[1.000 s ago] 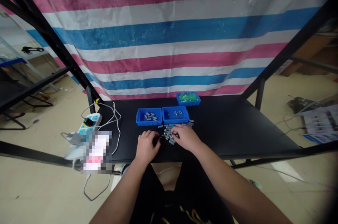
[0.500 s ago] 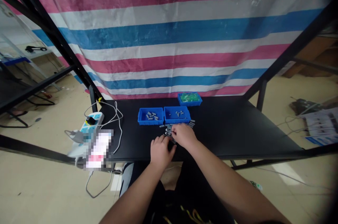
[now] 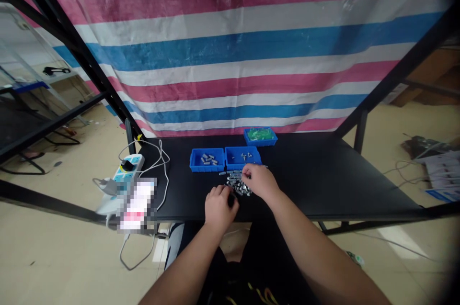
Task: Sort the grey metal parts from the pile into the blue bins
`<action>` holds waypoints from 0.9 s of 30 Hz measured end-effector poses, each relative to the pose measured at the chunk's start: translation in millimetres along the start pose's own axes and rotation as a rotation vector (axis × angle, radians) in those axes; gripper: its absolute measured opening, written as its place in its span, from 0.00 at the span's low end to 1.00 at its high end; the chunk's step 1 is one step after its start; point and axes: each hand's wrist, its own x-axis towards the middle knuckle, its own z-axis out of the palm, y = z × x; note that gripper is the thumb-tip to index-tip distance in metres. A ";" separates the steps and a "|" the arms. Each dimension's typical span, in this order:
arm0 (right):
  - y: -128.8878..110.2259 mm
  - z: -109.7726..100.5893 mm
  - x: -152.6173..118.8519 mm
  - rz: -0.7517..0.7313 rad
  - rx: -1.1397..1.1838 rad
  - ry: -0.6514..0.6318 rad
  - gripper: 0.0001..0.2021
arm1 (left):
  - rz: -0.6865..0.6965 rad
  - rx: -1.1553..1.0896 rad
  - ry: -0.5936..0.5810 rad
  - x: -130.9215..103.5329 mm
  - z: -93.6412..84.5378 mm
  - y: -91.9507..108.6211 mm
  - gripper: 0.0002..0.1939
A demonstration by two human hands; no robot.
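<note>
A pile of small shiny metal parts (image 3: 238, 185) lies on the black table, with short metal cylinders (image 3: 233, 172) lined up along its far side. My right hand (image 3: 261, 181) is over the pile's right side, thumb and forefinger pinched together; whatever is between them is too small to make out. At the pile's near left, my left hand (image 3: 219, 207) rests low with curled fingers, and its fingertips are partly hidden. Beyond the pile stand a blue bin of metal cylinders (image 3: 207, 169) and a second blue bin with a few small screw-like parts (image 3: 237, 165).
Farther back is a blue tray (image 3: 261, 143) filled with green pieces. On the left of the black table (image 3: 323, 180) are a power strip (image 3: 124, 171), white cables (image 3: 167, 175) and a blurred phone (image 3: 138, 204). A striped sheet (image 3: 233, 46) hangs behind, between black frame posts.
My right hand has moved right, uncovering more of the metal pile. My left hand stays nearly in place, its thumb and forefinger a little farther apart. The view has shifted slightly.
</note>
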 end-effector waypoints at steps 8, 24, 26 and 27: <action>25.9 -7.0 10.3 0.051 0.209 0.148 0.04 | 0.052 -0.087 0.114 2.8 -11.9 -8.5 0.05; 33.2 0.1 2.5 -0.058 0.202 0.127 0.07 | -0.049 0.137 0.247 44.8 -47.7 -55.9 0.12; 30.4 2.0 -5.6 -0.118 0.163 0.061 0.07 | -0.025 0.111 0.226 33.3 -46.1 -49.3 0.10; 28.4 2.8 -8.8 -0.151 0.143 0.031 0.07 | -0.015 0.096 0.207 28.7 -45.0 -46.0 0.09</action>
